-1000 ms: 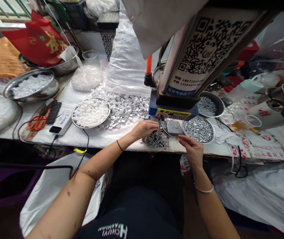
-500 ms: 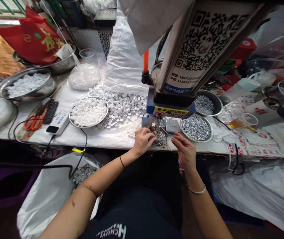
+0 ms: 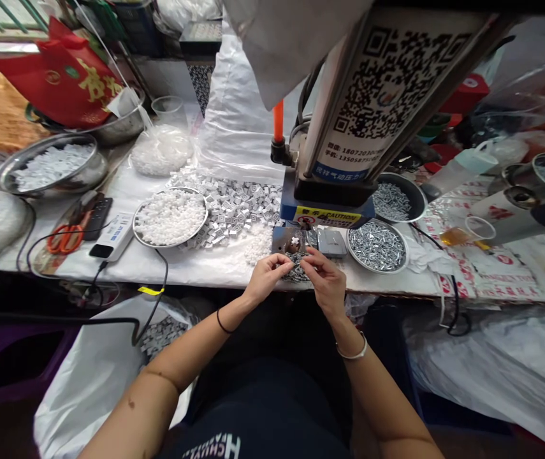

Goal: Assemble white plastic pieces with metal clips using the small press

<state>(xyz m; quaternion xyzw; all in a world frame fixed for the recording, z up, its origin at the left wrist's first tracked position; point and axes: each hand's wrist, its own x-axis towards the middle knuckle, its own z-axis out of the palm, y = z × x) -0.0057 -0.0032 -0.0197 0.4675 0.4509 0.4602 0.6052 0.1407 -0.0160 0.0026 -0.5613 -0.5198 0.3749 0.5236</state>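
Observation:
My left hand point(image 3: 268, 275) and my right hand point(image 3: 326, 280) are close together at the table's front edge, below the press head point(image 3: 327, 207). Thumb and forefinger of each are pinched; whatever lies between them is too small to make out. Just beyond the fingertips, a small white cross-shaped piece point(image 3: 294, 241) sits on the dark metal fixture point(image 3: 280, 239). Small metal pins point(image 3: 296, 273) lie in a heap under and between my hands. A flat grey block point(image 3: 332, 243) is right of the fixture.
A round dish of metal pins point(image 3: 377, 247) stands at right, a dark bowl of pins point(image 3: 391, 196) behind it. To the left are a plate of white pieces point(image 3: 171, 217), a spread of grey-white cubes point(image 3: 243, 207), a power strip point(image 3: 112, 239) and orange-handled scissors point(image 3: 65, 238).
My right hand has moved left from beside the grey block to near my left hand. My left hand has drawn slightly back, and its fingers are now pinched above the pins.

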